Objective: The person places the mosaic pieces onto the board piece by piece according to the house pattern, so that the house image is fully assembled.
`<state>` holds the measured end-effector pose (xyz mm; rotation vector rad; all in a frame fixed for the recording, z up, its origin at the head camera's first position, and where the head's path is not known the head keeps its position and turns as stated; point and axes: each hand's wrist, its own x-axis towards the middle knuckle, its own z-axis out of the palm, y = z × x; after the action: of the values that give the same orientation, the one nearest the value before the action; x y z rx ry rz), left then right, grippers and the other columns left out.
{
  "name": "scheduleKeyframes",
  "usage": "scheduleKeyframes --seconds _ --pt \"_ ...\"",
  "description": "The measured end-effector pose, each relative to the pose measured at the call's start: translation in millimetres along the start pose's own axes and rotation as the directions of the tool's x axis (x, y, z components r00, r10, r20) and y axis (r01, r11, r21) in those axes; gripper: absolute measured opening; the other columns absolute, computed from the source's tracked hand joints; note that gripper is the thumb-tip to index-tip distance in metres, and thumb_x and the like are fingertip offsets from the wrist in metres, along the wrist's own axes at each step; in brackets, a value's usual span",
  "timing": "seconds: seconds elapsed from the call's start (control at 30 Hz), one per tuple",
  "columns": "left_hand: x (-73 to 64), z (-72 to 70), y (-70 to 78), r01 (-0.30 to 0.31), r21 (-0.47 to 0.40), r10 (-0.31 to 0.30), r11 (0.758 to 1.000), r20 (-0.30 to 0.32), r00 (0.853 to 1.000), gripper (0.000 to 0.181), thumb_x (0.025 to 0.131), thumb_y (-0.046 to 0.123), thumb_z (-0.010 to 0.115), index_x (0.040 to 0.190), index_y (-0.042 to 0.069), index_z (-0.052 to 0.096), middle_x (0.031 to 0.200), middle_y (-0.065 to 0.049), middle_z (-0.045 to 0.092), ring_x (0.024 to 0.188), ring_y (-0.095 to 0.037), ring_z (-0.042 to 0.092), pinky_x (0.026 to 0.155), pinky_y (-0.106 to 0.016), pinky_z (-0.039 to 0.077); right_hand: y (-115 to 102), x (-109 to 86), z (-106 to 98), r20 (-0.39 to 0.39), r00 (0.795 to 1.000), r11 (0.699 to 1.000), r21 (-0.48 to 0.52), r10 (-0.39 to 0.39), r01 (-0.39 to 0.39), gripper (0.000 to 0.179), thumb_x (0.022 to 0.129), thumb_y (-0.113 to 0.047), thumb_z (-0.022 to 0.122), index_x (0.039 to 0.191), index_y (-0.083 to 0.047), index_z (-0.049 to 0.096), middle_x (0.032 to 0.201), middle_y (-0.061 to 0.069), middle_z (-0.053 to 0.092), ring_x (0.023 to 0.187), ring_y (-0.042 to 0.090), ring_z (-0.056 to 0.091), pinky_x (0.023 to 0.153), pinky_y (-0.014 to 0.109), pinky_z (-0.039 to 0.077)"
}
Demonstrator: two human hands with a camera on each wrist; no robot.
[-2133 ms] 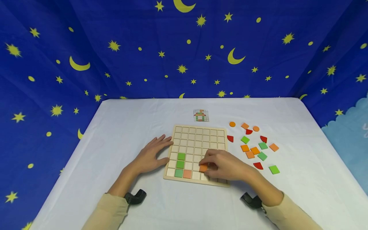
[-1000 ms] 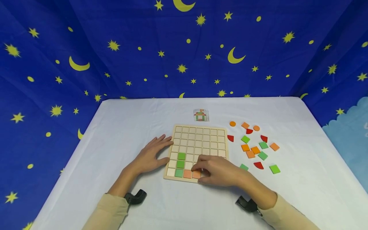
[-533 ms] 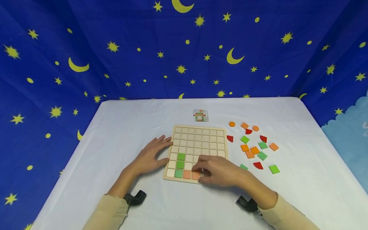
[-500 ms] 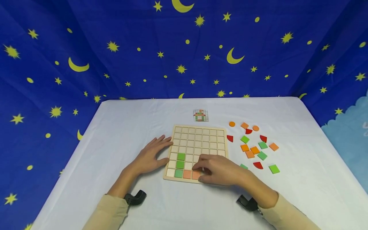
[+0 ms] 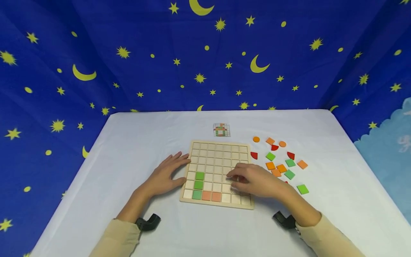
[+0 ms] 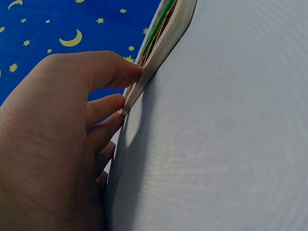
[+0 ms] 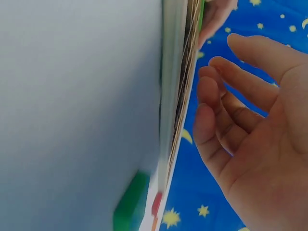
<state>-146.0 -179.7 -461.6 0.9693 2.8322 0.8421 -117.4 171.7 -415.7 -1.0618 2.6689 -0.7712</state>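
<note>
A wooden grid board (image 5: 210, 155) lies on the white tabletop. Two bright green square tiles (image 5: 199, 180), a darker green one (image 5: 197, 194) and two salmon square tiles (image 5: 211, 196) sit in its lower left cells. My left hand (image 5: 165, 176) touches the board's left edge with extended fingers; in the left wrist view the thumb (image 6: 122, 72) rests against the rim. Over the board's lower right part hovers my right hand (image 5: 260, 181), fingers loosely bent. Nothing shows between those fingers (image 7: 207, 125) in the right wrist view. Several cells beneath this hand are hidden.
A small pattern card (image 5: 221, 130) lies behind the board. To the right are scattered orange squares (image 5: 281, 168), orange discs (image 5: 256, 139), green squares (image 5: 302, 189) and red quarter-circle pieces (image 5: 290, 155). A star-patterned blue curtain (image 5: 205, 53) surrounds the table.
My right hand carried an orange-toned tile to the bottom row, let it go beside the other salmon one, then rose and moved right. My left hand stayed at the board's edge.
</note>
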Motion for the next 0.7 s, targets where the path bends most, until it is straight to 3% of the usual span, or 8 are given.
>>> scheduleKeyframes --seconds 0.3,0.7 --pt "0.3 3.2 1.2 0.01 -0.01 -0.009 1.0 0.013 1.0 0.061 0.087 0.034 0.066 0.143 0.018 0.047 0.153 0.005 0.033 0.143 -0.02 0.018 0.117 -0.04 0.011 18 -17.6 -7 -0.062 0.996 0.997 0.023 0.071 -0.069 0.027 0.09 -0.031 0.068 0.114 -0.02 0.069 0.091 -0.02 0.056 0.079 -0.001 0.054 0.067 0.02 0.051" --pt "-1.7 -1.6 2.7 0.021 0.001 -0.021 1.0 0.01 1.0 0.061 0.087 0.034 0.066 0.143 0.018 0.047 0.153 0.005 0.033 0.143 -0.02 0.018 0.117 -0.039 0.011 37 -24.6 -25 -0.128 0.985 0.993 0.035 0.116 -0.113 0.026 0.091 -0.027 0.066 0.115 -0.016 0.069 0.089 -0.016 0.058 0.078 0.006 0.054 0.064 0.023 0.05"
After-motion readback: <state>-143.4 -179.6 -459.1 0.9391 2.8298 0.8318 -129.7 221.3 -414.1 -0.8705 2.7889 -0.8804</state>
